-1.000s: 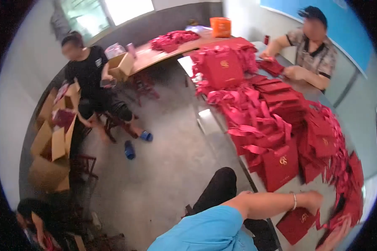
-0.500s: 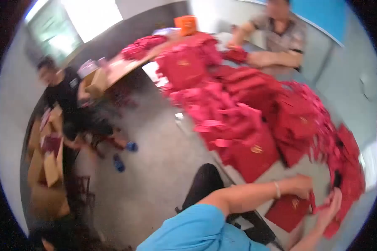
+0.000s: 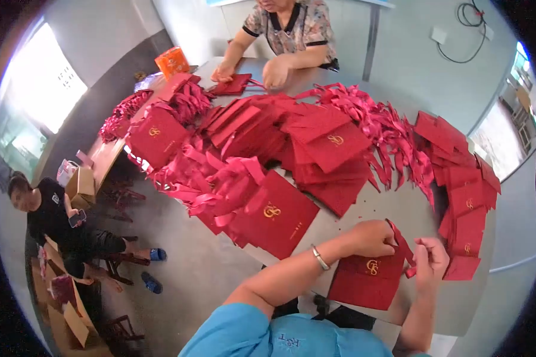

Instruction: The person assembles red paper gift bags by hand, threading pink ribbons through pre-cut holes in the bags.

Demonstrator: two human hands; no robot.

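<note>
A flat red paper bag with a gold logo lies on the grey counter at its near edge, right in front of the person in the blue shirt. A red ribbon runs from the bag's top edge up and to the right. The left hand rests on the bag's top edge, fingers curled and gripping the ribbon's near end. The right hand sits just beside the bag's right corner and pinches the ribbon's other end between thumb and fingers. A silver bracelet circles the left wrist.

Just right of the hands stands a stack of small red bags. Behind and to the left a large heap of red bags with loose ribbons covers most of the counter. Across the counter another person's hands press on a red bag. On the floor at left a seated person in black holds a phone beside cardboard boxes
</note>
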